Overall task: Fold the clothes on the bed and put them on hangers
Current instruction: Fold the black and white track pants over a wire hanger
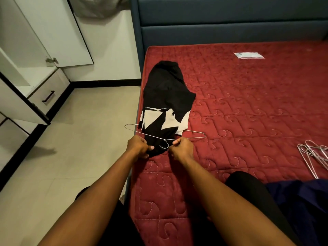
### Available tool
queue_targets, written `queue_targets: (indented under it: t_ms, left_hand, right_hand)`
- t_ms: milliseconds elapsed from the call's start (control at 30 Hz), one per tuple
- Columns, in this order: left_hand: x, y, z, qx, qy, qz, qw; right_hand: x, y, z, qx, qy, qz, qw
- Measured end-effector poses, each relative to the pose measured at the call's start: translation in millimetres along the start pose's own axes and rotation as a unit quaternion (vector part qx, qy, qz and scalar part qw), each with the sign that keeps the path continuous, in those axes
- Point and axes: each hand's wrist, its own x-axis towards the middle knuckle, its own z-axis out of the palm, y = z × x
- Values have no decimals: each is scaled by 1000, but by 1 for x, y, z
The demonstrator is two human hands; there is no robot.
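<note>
Black-and-white garment (166, 96) lies stretched lengthwise along the red bed's (248, 103) left edge, its near end threaded through a silver wire hanger (166, 140) lying crosswise. Spare hangers (314, 153) are piled far right.

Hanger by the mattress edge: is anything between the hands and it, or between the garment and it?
Nothing visible. The left hand and right hand grip the black-and-white garment at its near end, where the hanger lies across it.

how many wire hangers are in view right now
At least 3: one hanger on the black-and-white garment, between the left hand and right hand; an overlapping stack on the mattress at right, cut off, so more may hide.
</note>
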Motion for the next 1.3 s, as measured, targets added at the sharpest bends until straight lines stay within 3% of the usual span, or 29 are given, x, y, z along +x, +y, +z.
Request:
queue_targets:
  t_ms: [100,200,333,400,533,667,700,733,800,867,900,967,1067,1133,1233,1300]
  left_hand:
    - [-9,-4,-4,-24,-25,5,999]
    - [-7,-7,-7,-53,-44,2,998]
    - [-7,-12,-9,-70,-69,8,995]
    - [-8,-14,-12,-46,-85,9,995]
    - [-13,-13,-26,97,-208,2,973]
    - [-26,-10,-33,208,-322,-35,923]
    - [-27,-11,-32,216,-325,-43,920]
    - [-29,-11,-30,209,-310,-48,926]
    - [-28,-13,-24,176,-231,-42,956]
    - [-26,-14,-18,152,-147,-25,977]
    - [-26,-15,-18,163,-137,-22,977]
    - [-30,-14,-23,224,-196,-49,954]
    - [-37,-13,-35,292,-301,-123,899]
    - [-33,-16,-34,264,-261,-116,921]
    - [-23,-23,-27,173,-120,-19,977]
    - [-23,-23,-29,201,-163,-26,966]
  right_hand:
    - [0,1,-1,91,0,25,996]
    - [-1,-8,-1,160,-62,26,985]
    - [3,3,-3,59,-31,5,998]
    - [0,-1,-9,17,-52,26,998]
    - [-13,-17,-39,-65,-269,113,954]
    - [-29,-22,-60,-140,-453,192,859]
    - [-29,-18,-58,-145,-440,196,864]
    - [-27,-14,-54,-132,-387,194,892]
    - [-26,-9,-46,-79,-237,161,955]
    - [-29,-10,-37,-54,-154,118,980]
    - [-30,-9,-33,-54,-153,106,981]
    - [-36,-8,-28,-73,-206,125,968]
    - [-46,-12,-39,-145,-348,173,910]
    - [-44,-14,-45,-146,-344,168,913]
    - [-35,-13,-44,-86,-240,139,957]
    - [-37,-12,-43,-120,-290,138,940]
